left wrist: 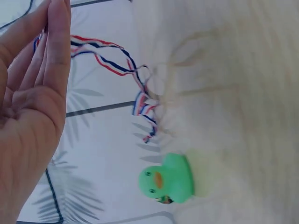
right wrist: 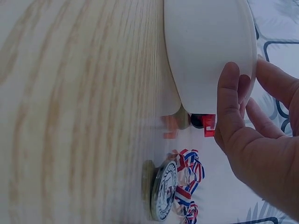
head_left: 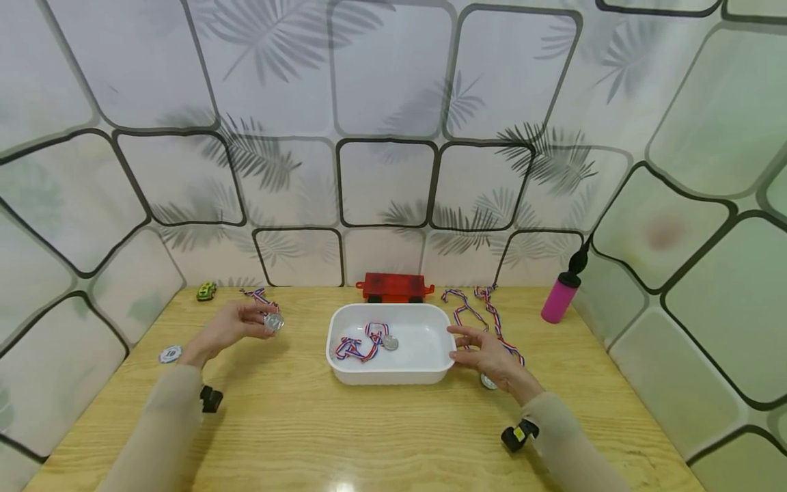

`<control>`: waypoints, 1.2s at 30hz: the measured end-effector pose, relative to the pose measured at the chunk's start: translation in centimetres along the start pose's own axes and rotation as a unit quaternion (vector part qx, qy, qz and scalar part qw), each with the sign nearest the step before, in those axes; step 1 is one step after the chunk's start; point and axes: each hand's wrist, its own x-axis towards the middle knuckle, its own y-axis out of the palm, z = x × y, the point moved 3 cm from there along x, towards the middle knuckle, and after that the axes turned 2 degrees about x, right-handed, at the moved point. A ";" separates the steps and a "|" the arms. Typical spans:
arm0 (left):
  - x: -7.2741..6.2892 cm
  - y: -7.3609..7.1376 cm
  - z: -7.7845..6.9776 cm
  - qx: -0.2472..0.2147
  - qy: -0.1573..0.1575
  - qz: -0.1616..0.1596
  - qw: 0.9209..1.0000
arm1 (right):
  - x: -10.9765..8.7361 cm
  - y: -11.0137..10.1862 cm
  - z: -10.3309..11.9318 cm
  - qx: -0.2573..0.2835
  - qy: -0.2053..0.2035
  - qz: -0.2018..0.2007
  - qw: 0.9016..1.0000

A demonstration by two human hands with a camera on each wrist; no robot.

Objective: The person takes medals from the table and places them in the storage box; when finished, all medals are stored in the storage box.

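From here, L grip (head_left: 236, 322) part-covers the silver round metal medal (head_left: 274, 322); its engraving's too sm. to read. L wrist view: same grip's cut by top edge. R grip (head_left: 494, 359) hides pt of the white plastic tray (head_left: 389, 377) & pt of a second silver metal medal (head_left: 488, 383). Beige fabric sleeves (head_left: 161, 420) cut off at btm. Dark mark on green rubber duck (left wrist: 178, 179) too blurred.

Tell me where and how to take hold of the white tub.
Probably grip the white tub by its rim at both short ends, coming from left and right: it sits upright and level, and the rim offers a lip. The red wagon close behind crowds the far long side.
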 end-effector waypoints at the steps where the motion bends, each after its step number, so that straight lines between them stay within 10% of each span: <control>1: 0.0 -0.1 -0.3 0.003 -0.001 -0.010 1.000 | 0.0 0.0 0.0 -0.002 -0.001 0.001 1.000; 14: 0.7 -0.4 -3.7 -0.026 0.043 -0.116 0.992 | 0.0 0.2 0.0 -0.003 0.002 0.000 1.000; 36: 2.7 -0.2 -10.0 -0.007 0.112 -0.177 0.978 | 0.1 0.0 -0.2 -0.005 0.010 -0.010 1.000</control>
